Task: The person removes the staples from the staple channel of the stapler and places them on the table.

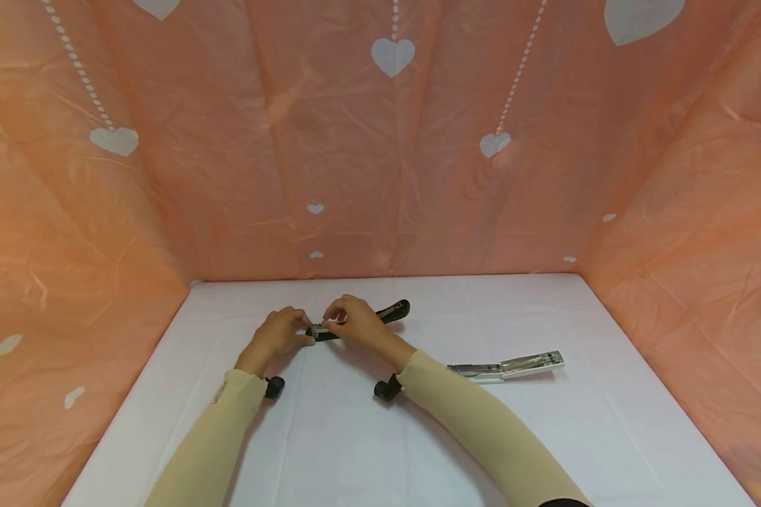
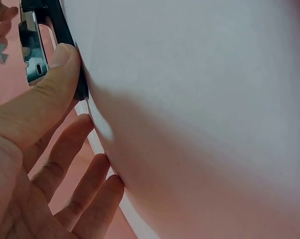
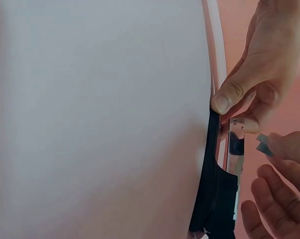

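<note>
A black stapler (image 1: 394, 311) lies on the white table with its top swung back, its metal magazine (image 2: 33, 55) showing in the left wrist view. My left hand (image 1: 279, 332) grips the front end of the base (image 3: 214, 149) between thumb and forefinger, the other fingertips down at the tabletop. Just above the magazine, my right hand (image 1: 359, 322) pinches a short strip of staples (image 3: 263, 145) between thumb and fingers. A gap shows between strip and magazine in the right wrist view.
A second stapler (image 1: 533, 364), white and silver, lies opened out on the table (image 1: 330, 436) to the right, partly behind my right sleeve (image 1: 482, 422). A pink cloth (image 1: 279, 155) with white hearts hangs round the table's back and sides.
</note>
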Tool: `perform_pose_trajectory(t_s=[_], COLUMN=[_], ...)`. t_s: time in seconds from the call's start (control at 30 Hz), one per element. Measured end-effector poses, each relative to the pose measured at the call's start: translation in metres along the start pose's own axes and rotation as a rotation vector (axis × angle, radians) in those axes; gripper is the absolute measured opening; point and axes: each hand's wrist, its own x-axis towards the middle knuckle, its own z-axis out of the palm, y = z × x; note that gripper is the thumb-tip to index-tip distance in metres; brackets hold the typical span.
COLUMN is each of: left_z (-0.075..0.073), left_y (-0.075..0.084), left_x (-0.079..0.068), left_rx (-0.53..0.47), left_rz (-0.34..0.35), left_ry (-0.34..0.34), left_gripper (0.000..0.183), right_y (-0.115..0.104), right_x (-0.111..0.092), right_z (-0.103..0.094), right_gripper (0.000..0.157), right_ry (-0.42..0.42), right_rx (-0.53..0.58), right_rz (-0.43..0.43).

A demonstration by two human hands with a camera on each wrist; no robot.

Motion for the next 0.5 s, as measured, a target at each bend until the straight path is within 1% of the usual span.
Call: perform_pose_trajectory(t_s=[0.1, 0.2, 0.37, 0.5], left_z=[0.001, 0.002, 0.002, 0.002], left_y=[-0.001, -0.001, -0.002, -0.001], left_x=[0.0, 0.001, 0.001, 0.001], left_rx=[-0.014, -0.015, -0.01, -0.01], left_rz=[-0.004, -0.005, -0.012, -0.004], left_ry=[0.002, 0.004, 0.001, 0.0], left_gripper=[0.025, 0.025, 0.027, 0.028], right_y=[-0.001, -0.002, -0.004, -0.005], right_x=[-0.004, -0.009, -0.017, -0.023], right_z=[-0.002, -0.003, -0.002, -0.001], right_gripper=[0.008, 0.007, 0.008, 0.008], right_ry=[-0.004, -0.014, -0.063, -0.101], right_rx=[0.012, -0.004, -0.034, -0.029], right_rz=[-0.012, -0.022, -0.019, 0.004])
